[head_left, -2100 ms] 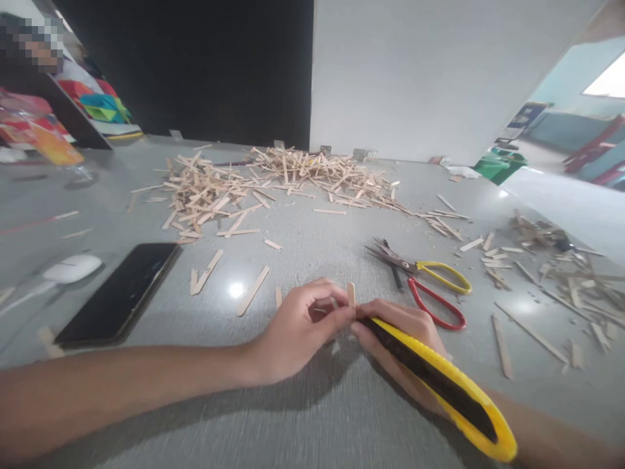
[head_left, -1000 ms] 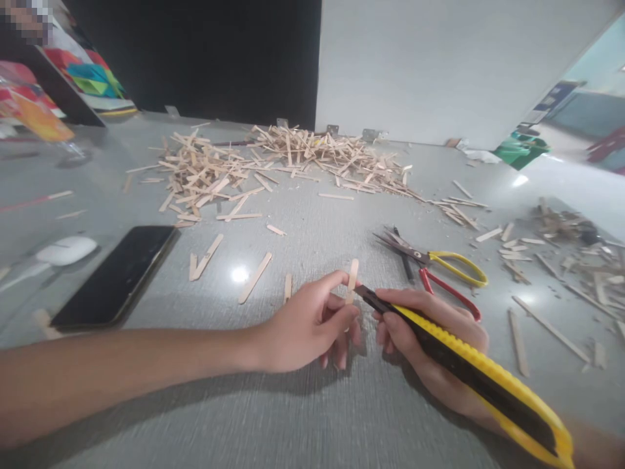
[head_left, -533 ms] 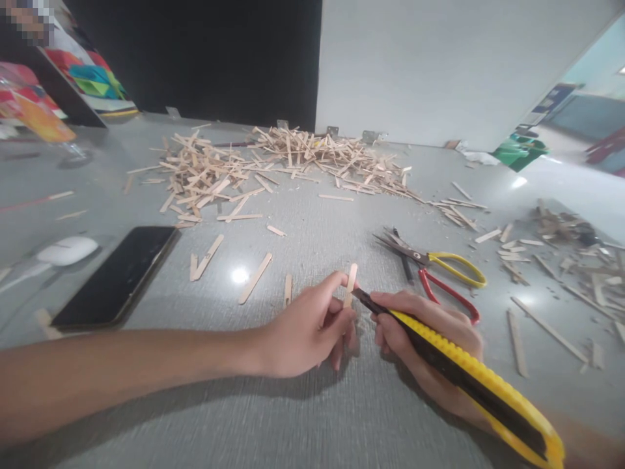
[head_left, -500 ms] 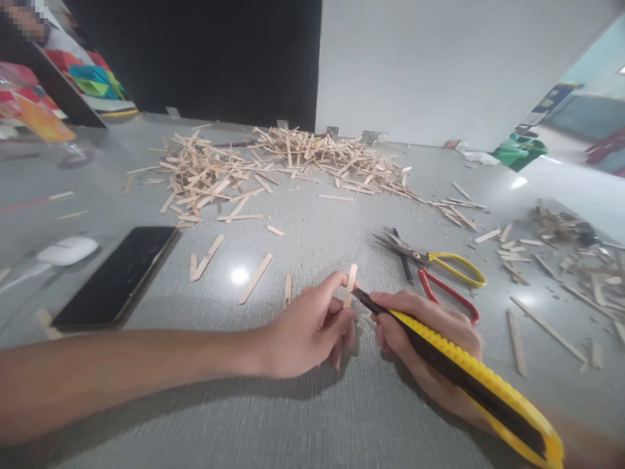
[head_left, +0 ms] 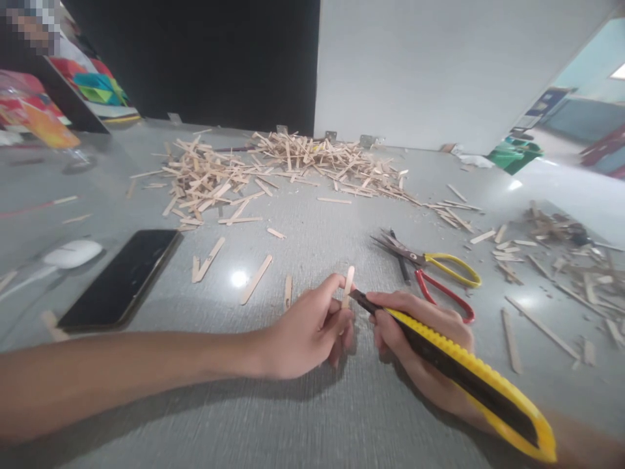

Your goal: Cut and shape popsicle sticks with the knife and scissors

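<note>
Between the fingertips of my left hand point(head_left: 307, 329) a short wooden stick point(head_left: 348, 286) is pinched nearly upright, its rounded end up. My right hand point(head_left: 424, 345) is closed around a yellow and black utility knife point(head_left: 463, 368). The knife's tip meets the side of the stick, close to my left fingers; whether it cuts in, I cannot tell. Just beyond my right hand lie scissors point(head_left: 415, 256) with one yellow and one red handle, over a dark thin tool point(head_left: 404, 268). A few loose sticks point(head_left: 256, 280) rest beyond my left hand.
A heap of wooden sticks point(head_left: 303, 159) lies across the back, before a black and white panel point(head_left: 415, 71). Broken pieces point(head_left: 561, 280) spread on the right. To the left are a phone point(head_left: 122, 280), a white corded device point(head_left: 73, 254) and a bottle point(head_left: 49, 124). A green bin point(head_left: 515, 155) stands beyond.
The whole view has shifted slightly. Both hands keep almost the same pose, with the knife tip still at the stick; nothing has been let go.
</note>
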A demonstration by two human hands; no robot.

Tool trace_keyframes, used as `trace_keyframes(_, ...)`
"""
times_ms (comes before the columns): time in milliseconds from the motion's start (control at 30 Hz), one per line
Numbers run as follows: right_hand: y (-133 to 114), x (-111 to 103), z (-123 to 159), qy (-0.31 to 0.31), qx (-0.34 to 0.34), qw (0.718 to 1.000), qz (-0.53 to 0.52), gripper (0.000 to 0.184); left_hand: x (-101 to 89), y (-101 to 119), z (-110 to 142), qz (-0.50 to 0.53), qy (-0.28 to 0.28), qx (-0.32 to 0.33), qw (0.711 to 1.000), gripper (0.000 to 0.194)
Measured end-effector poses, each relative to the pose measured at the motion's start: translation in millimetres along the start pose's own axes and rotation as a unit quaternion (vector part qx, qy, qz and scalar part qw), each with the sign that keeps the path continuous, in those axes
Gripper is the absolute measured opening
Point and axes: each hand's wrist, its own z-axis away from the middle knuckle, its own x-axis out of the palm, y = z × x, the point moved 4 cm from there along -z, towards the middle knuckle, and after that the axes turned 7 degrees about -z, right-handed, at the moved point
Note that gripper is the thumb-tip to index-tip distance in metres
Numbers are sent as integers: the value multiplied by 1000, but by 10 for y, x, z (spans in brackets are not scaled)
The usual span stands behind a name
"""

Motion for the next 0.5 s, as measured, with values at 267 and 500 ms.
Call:
trace_keyframes(267, -12, -1, -1, 2, 21, 1000, -13, 12, 11, -35, -1, 7, -1, -12, 1000, 23)
trace_keyframes(500, -2, -32, -19, 18, 27, 999, -29, 10, 1, -13, -10, 27, -6, -13, 1000, 23)
